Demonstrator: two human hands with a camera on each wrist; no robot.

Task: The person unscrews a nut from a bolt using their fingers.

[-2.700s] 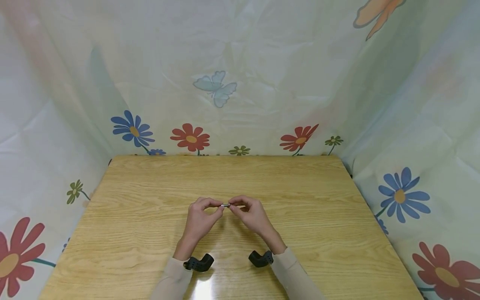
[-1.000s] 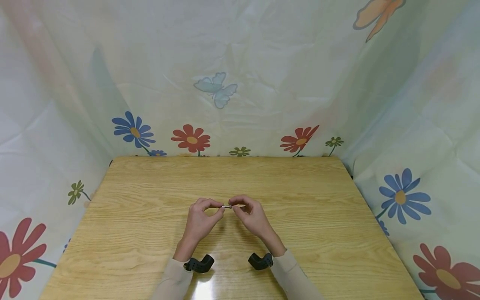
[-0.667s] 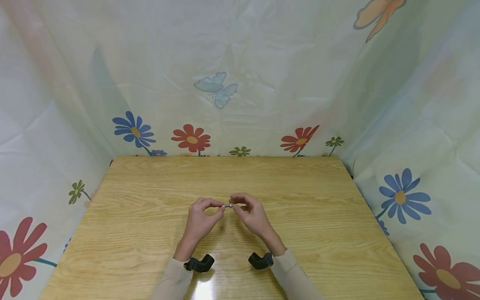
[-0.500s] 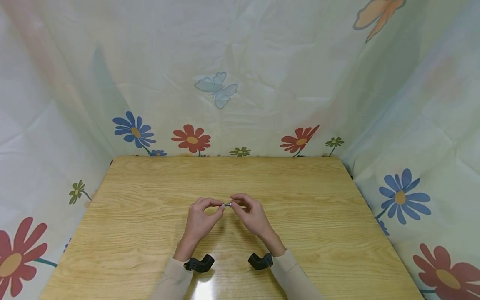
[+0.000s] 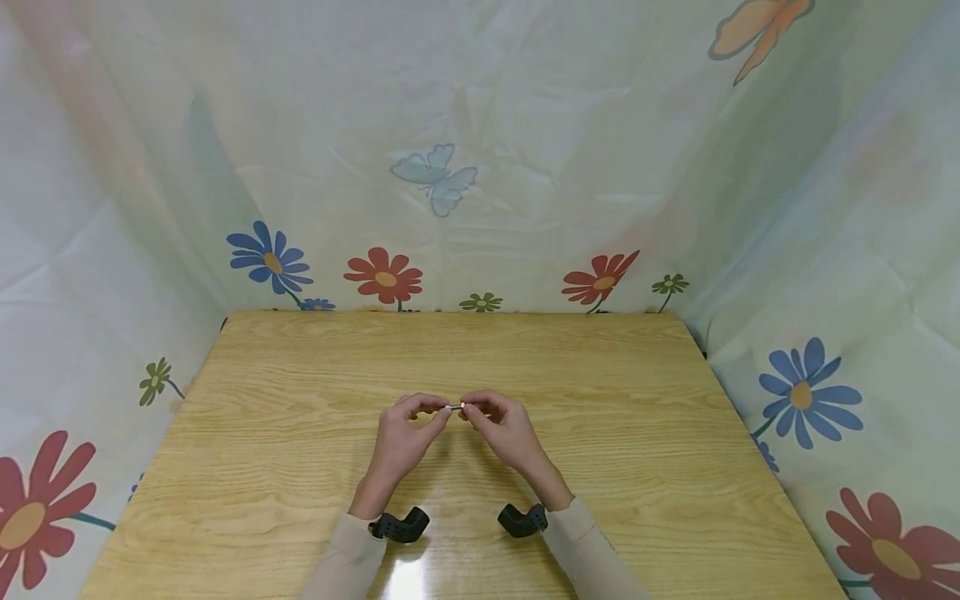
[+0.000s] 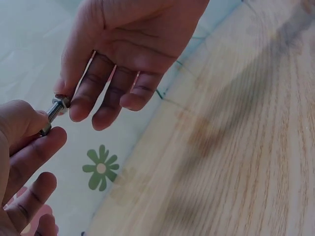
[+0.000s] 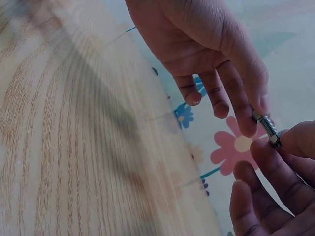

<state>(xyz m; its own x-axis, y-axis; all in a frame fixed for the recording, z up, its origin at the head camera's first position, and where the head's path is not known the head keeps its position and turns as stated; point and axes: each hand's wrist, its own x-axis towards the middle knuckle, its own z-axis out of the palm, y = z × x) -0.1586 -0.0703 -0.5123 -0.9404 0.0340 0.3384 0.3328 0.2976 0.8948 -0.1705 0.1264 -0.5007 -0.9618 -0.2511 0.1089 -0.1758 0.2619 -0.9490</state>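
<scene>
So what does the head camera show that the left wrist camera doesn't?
Only the head view shows the whole wooden table, the flowered curtain around it, both sleeves and the black wrist mounts. Only the left wrist view shows the detail: a threaded bolt with a nut on it, pinched at each end. Both show the left hand and right hand holding that small metal piece between them above the table.
</scene>
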